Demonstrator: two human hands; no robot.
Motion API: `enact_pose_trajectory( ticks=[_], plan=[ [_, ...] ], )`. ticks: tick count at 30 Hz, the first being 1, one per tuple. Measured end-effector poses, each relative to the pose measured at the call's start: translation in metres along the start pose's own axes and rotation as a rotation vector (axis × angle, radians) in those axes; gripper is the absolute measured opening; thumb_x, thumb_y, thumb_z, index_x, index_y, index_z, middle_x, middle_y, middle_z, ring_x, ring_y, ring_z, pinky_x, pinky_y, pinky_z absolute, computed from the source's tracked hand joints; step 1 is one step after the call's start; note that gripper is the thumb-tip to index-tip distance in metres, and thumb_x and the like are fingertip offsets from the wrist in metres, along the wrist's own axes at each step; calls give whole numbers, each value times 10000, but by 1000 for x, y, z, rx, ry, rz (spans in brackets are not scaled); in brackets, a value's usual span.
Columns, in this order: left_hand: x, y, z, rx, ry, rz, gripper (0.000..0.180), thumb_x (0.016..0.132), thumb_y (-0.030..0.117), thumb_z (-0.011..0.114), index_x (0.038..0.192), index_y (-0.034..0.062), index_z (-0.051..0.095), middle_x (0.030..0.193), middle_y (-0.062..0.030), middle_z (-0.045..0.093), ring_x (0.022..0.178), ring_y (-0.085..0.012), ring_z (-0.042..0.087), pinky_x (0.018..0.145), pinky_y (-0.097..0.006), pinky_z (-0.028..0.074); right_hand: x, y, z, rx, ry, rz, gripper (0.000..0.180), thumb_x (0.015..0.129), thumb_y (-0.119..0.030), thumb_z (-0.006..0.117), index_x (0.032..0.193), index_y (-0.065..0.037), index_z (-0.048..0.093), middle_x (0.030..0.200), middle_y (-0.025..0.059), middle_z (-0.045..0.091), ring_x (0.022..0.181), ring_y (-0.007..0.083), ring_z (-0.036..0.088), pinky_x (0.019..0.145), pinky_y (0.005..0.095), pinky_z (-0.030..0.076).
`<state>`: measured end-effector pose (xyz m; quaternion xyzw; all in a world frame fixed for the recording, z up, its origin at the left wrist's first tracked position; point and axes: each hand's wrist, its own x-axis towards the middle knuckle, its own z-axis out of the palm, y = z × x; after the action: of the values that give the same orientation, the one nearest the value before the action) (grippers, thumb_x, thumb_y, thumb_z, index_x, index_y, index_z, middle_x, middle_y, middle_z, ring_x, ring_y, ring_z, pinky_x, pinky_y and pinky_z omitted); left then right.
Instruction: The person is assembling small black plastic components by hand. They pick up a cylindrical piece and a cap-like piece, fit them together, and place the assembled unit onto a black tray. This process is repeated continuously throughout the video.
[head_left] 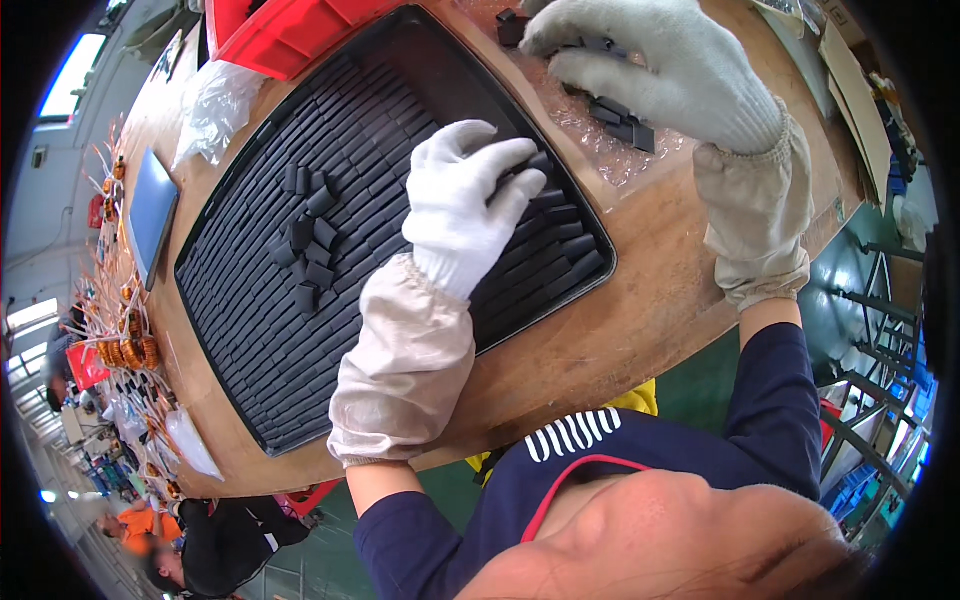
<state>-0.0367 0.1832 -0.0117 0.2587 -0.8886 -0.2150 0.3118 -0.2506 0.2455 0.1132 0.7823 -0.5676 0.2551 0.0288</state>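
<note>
My left hand (470,195), in a white knit glove, reaches over a large black tray (440,70). Its thumb and fingers are closed at the tips on a small black block (541,162), partly hidden by them, near the tray's right side. Rows of similar black blocks (290,370) fill most of the tray, and several loose ones (305,235) lie on top. My right hand (660,65), gloved too, is curved above bubble wrap (640,175) with its thumb and fingers apart. Loose black blocks (625,125) lie below it; some show between its fingers.
A red bin (300,35) stands at the tray's far edge. Clear plastic (220,110) and a dark flat panel (152,215) lie to the left on the wooden table (540,340). Wired copper-coloured parts (125,350) line the left. Cardboard (855,110) is at right; other people sit lower left.
</note>
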Motion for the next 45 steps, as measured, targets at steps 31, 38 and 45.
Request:
enact_pose_trajectory(
  ticks=[31,38,45],
  plan=[
    [11,-59,-55,583,301,-30,255,820,261,755,1062,189,719,1142,-50,661,1065,-324,601,957,-482,443,-13,89,81,-535,-337,211,300,747,-86,694,1045,-77,664,1033,111,631,1041,331,594,911,448,487],
    [-2,-102,-84,867,-31,-516,423,907,452,636,1252,209,649,1253,-139,632,1164,-365,583,956,-496,481,-12,90,81,-541,-329,190,309,735,-77,699,1042,-79,663,1044,109,631,1037,326,595,908,444,489],
    [4,-111,-90,744,-123,-606,433,910,453,632,1268,210,647,1241,-141,647,1122,-344,624,960,-476,502,-10,93,82,-508,-369,209,301,758,-122,726,1051,-93,661,1076,131,631,1079,343,595,916,466,493]
  ],
)
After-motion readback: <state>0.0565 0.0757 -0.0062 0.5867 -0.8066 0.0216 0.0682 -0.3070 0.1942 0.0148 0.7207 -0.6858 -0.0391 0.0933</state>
